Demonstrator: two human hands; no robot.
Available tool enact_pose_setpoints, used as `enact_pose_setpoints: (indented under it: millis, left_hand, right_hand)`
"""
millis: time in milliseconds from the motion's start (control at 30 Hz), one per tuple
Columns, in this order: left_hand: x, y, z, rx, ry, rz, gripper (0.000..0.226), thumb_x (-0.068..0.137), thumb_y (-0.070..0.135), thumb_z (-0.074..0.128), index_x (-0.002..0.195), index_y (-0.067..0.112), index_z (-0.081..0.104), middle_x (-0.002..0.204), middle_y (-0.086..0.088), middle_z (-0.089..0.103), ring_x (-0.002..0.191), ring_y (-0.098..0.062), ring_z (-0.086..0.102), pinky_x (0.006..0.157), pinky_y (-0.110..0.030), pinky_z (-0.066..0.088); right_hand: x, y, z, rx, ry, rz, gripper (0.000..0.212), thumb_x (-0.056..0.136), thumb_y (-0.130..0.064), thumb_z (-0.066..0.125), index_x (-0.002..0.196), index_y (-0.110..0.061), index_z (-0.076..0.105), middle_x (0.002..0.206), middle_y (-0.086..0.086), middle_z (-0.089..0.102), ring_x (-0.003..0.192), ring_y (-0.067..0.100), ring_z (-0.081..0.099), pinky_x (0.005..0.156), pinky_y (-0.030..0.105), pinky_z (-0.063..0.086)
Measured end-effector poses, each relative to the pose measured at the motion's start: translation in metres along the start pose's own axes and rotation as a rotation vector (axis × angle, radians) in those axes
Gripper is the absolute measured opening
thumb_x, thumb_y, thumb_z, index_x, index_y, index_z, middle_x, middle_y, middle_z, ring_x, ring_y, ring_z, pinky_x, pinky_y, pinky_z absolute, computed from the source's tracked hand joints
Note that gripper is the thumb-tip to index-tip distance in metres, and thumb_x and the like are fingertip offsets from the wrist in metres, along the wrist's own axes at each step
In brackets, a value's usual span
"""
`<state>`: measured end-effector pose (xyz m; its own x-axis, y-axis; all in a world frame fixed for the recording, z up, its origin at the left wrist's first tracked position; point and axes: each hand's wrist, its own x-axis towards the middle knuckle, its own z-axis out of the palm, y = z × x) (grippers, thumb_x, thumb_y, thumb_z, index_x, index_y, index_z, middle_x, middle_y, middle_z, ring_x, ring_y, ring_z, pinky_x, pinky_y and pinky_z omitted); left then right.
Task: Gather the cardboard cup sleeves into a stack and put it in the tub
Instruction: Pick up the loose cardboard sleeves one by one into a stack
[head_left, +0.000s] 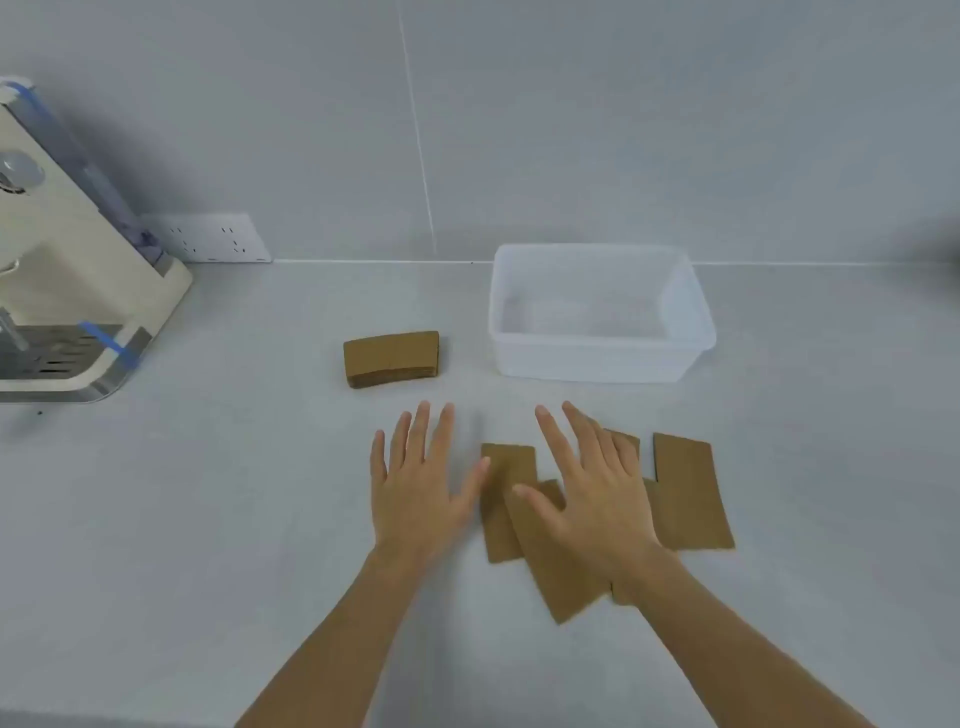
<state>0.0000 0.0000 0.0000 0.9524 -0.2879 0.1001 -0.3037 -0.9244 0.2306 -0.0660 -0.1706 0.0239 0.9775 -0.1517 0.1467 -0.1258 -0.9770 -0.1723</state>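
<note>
Several loose cup sleeves (685, 493) lie fanned and overlapping on the counter (208, 519) near the person; one neat stack (391, 358) sits just left of the tub (597, 364), which looks empty. Left hand (421, 483) is flat, fingers spread, thumb touching a sleeve edge. Right hand (592, 488) is flat w/ fingers apart, resting on the pile, gripping nothing. Judged approx. half gathered; stack merge & tub drop not yet done.

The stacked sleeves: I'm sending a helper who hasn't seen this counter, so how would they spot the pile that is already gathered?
Start at the clear plastic tub near the back wall. Just left of it on the grey counter sits the neat stack of sleeves. Unlike the loose sleeves fanned out flat by the hands, it is a thick, squared-up block standing alone.
</note>
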Motion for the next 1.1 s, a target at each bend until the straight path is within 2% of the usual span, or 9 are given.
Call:
enact_pose_setpoints:
  millis: [100, 233, 400, 533, 633, 767, 900, 1000, 1100]
  left_hand:
    - [-0.008, -0.007, 0.009, 0.027, -0.027, -0.024, 0.081, 0.084, 0.071, 0.006, 0.144, 0.023, 0.032, 0.149, -0.008, 0.040, 0.139, -0.029, 0.034, 0.113, -0.046, 0.015]
    - [-0.017, -0.014, 0.019, 0.036, -0.075, -0.022, 0.091, 0.074, 0.075, -0.011, 0.148, 0.028, 0.013, 0.158, -0.002, 0.020, 0.146, -0.023, 0.012, 0.116, -0.040, -0.001]
    - [-0.016, -0.015, 0.018, 0.080, -0.132, -0.018, 0.095, 0.070, 0.073, -0.017, 0.149, 0.028, 0.011, 0.159, -0.003, 0.015, 0.146, -0.023, 0.009, 0.117, -0.041, 0.003]
    - [-0.016, -0.014, 0.019, 0.089, -0.117, -0.019, 0.095, 0.073, 0.073, -0.014, 0.147, 0.025, 0.021, 0.156, -0.005, 0.024, 0.145, -0.025, 0.017, 0.117, -0.044, 0.011]
    - [-0.016, -0.015, 0.019, 0.102, -0.138, -0.013, 0.094, 0.073, 0.072, -0.014, 0.148, 0.026, 0.017, 0.158, -0.005, 0.020, 0.145, -0.025, 0.014, 0.117, -0.044, 0.009]
    - [-0.016, -0.015, 0.019, 0.104, -0.158, -0.014, 0.086, 0.077, 0.073, -0.003, 0.149, 0.027, 0.012, 0.159, -0.003, 0.015, 0.146, -0.023, 0.008, 0.118, -0.043, 0.004]
    - [-0.015, -0.015, 0.011, 0.085, -0.182, -0.010, 0.089, 0.072, 0.070, -0.004, 0.149, 0.027, 0.010, 0.159, -0.001, 0.013, 0.146, -0.020, 0.006, 0.118, -0.040, 0.002]
    - [-0.013, -0.014, 0.002, -0.042, -0.122, -0.004, 0.091, 0.073, 0.071, 0.005, 0.147, 0.021, 0.023, 0.155, -0.001, 0.028, 0.144, -0.017, 0.019, 0.117, -0.034, 0.006]
    - [-0.015, -0.006, -0.007, -0.397, -0.052, 0.015, 0.069, 0.083, 0.062, 0.038, 0.137, 0.019, 0.043, 0.144, -0.001, 0.046, 0.135, -0.017, 0.038, 0.112, -0.028, 0.019]
  right_hand:
    - [-0.007, -0.004, 0.008, 0.007, -0.021, 0.021, 0.073, 0.081, -0.068, 0.029, 0.139, -0.023, 0.035, 0.133, 0.008, 0.057, 0.117, 0.025, 0.059, 0.096, 0.041, 0.047]
    - [-0.017, -0.007, 0.020, -0.010, -0.045, 0.010, 0.073, 0.077, -0.067, 0.036, 0.131, -0.018, 0.046, 0.122, 0.006, 0.065, 0.110, 0.023, 0.063, 0.091, 0.039, 0.050]
    - [-0.024, -0.011, 0.022, -0.031, -0.134, 0.022, 0.074, 0.075, -0.067, 0.038, 0.126, -0.016, 0.052, 0.111, 0.003, 0.069, 0.099, 0.021, 0.066, 0.084, 0.039, 0.052]
    - [-0.026, -0.013, 0.020, -0.018, -0.148, 0.023, 0.069, 0.076, -0.062, 0.038, 0.124, -0.014, 0.054, 0.107, 0.003, 0.070, 0.095, 0.021, 0.067, 0.080, 0.037, 0.054]
    - [-0.025, -0.017, 0.018, 0.002, -0.174, 0.033, 0.063, 0.077, -0.054, 0.039, 0.121, -0.012, 0.056, 0.107, 0.003, 0.070, 0.094, 0.021, 0.067, 0.077, 0.037, 0.055]
    - [-0.024, -0.020, 0.018, 0.075, -0.166, 0.055, 0.056, 0.076, -0.044, 0.052, 0.118, -0.008, 0.056, 0.107, 0.008, 0.069, 0.096, 0.026, 0.067, 0.077, 0.038, 0.055]
    - [-0.020, -0.021, 0.011, 0.214, -0.168, 0.090, 0.054, 0.085, -0.035, 0.054, 0.130, -0.008, 0.045, 0.134, 0.010, 0.051, 0.124, 0.028, 0.046, 0.102, 0.038, 0.037]
    - [-0.014, -0.023, 0.002, 0.287, -0.133, 0.115, 0.050, 0.088, -0.035, 0.051, 0.131, -0.011, 0.043, 0.140, 0.005, 0.043, 0.131, 0.023, 0.036, 0.108, 0.033, 0.027]
    - [-0.008, -0.030, -0.012, 0.401, -0.103, 0.132, 0.049, 0.089, -0.035, 0.050, 0.132, -0.013, 0.040, 0.141, 0.001, 0.040, 0.132, 0.019, 0.032, 0.109, 0.028, 0.024]
